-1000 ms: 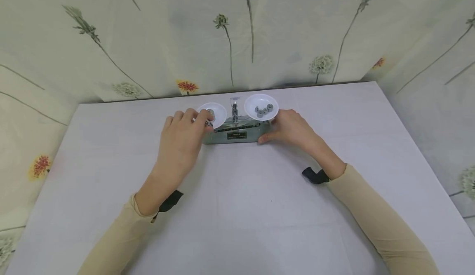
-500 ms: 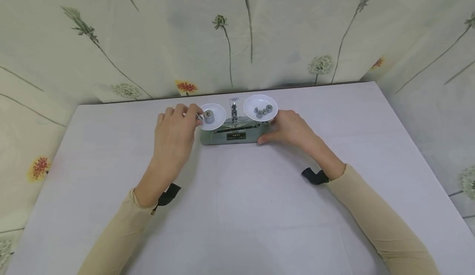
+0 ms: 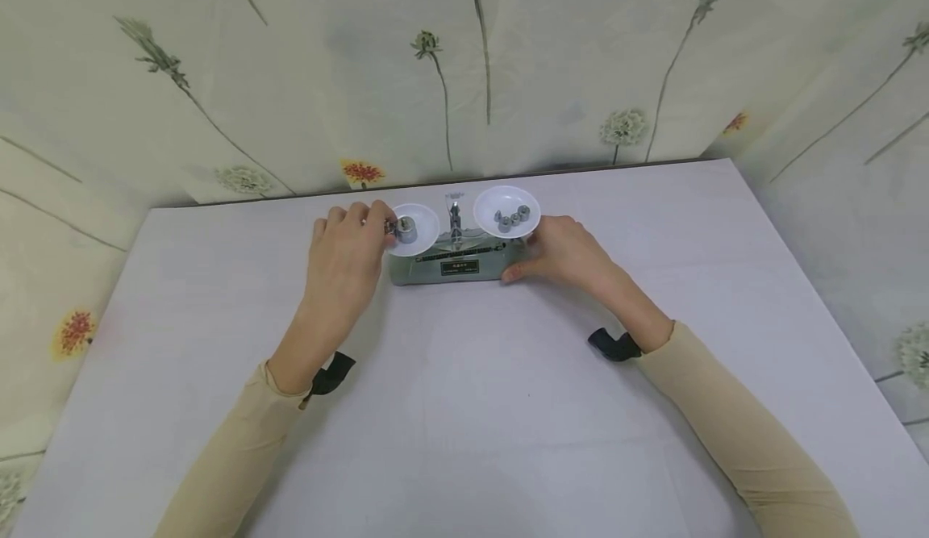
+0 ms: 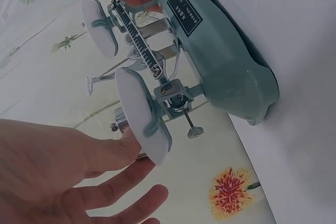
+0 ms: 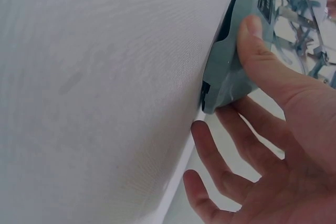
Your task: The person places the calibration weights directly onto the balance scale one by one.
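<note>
A balance scale (image 3: 414,272) with a grey-green base stands near the table's far edge, bearing two white pans. The left pan (image 3: 427,217) holds a knobbed metal weight (image 3: 407,233). At that pan's left rim, my left hand (image 3: 347,252) pinches a small metal weight (image 3: 389,227) between thumb and fingers; in the left wrist view the pan partly hides it. Several smaller metal weights (image 3: 505,223) lie in the right pan (image 3: 508,194), which sits higher in the head view. My right hand (image 3: 569,252) grips the base's right end, thumb (image 5: 253,27) on its front face.
A white cloth covers the table (image 3: 464,409). Behind the scale runs the table's far edge, with a flower-printed curtain (image 3: 305,78) beyond it. Under the left pan a small adjusting screw (image 4: 195,131) sticks out from the beam's end.
My left hand has drawn back from over the left pan to its left rim, keeping the small weight, uncovering the larger weight. My right hand holds the base as before.
</note>
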The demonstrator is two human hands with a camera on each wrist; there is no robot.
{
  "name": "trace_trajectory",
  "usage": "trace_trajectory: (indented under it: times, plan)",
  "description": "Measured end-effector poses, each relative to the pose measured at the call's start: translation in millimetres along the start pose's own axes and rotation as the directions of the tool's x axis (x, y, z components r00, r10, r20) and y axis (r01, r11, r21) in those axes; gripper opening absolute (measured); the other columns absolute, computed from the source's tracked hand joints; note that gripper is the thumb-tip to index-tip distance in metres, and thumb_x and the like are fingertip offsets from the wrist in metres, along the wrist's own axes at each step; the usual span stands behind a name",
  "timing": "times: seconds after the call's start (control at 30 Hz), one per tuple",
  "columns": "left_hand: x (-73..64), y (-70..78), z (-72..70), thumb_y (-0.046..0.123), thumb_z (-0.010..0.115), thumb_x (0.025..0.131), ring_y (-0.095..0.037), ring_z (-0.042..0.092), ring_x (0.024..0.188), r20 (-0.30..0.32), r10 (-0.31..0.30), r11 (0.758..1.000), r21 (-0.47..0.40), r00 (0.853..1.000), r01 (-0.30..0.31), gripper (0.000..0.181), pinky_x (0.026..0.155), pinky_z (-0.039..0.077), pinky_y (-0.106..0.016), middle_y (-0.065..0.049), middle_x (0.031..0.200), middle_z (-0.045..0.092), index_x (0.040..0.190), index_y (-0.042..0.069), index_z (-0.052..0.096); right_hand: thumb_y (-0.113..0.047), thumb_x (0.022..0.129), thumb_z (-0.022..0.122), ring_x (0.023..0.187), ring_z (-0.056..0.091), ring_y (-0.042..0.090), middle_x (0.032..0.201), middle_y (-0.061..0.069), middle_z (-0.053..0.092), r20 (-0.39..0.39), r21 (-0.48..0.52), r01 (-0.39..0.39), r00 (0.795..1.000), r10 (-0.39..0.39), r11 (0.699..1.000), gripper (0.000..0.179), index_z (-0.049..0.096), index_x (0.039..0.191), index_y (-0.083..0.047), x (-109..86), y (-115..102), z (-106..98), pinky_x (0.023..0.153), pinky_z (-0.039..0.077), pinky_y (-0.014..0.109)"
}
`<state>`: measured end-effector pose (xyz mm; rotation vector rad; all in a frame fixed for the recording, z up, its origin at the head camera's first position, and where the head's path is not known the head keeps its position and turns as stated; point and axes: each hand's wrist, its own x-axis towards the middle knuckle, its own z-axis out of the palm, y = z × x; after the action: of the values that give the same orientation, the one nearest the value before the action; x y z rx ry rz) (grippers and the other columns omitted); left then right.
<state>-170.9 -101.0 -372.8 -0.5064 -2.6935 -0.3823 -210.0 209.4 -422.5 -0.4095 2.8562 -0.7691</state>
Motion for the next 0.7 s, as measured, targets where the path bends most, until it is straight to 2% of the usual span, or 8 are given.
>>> trace_trajectory:
  times: [0.53,0.7]
  plan:
    - [3.3,-0.8,3.6,0.021,0.080,0.098,-0.044,0.065,0.099,0.067,-0.075,0.997,-0.016,0.995,0.076,0.034,0.085,0.051,-0.052,-0.020,0.116,0.077,0.126,0.006,0.069,-0.041,0.072,0.101,0.102,0.069,0.033,0.108,0.015,0.076,0.006,-0.014,-0.004,1.000,0.004,1.000,0.080,0.065,0.136,-0.009,0.2,-0.9,0.1,0.087,0.057,0.049]
    - [1.6,0.4,1.6,0.022,0.081,0.098,-0.044,0.065,0.099,0.053,-0.072,0.997,-0.011,0.996,0.073,0.036,0.084,0.051,-0.051,-0.019,0.116,0.077,0.128,0.008,0.068,-0.040,0.072,0.101,0.104,0.070,0.033,0.110,0.016,0.076,0.003,-0.014,-0.001,1.000,0.001,1.000,0.080,0.064,0.137,-0.010,-0.8,-0.1,-0.3,0.088,0.057,0.050]
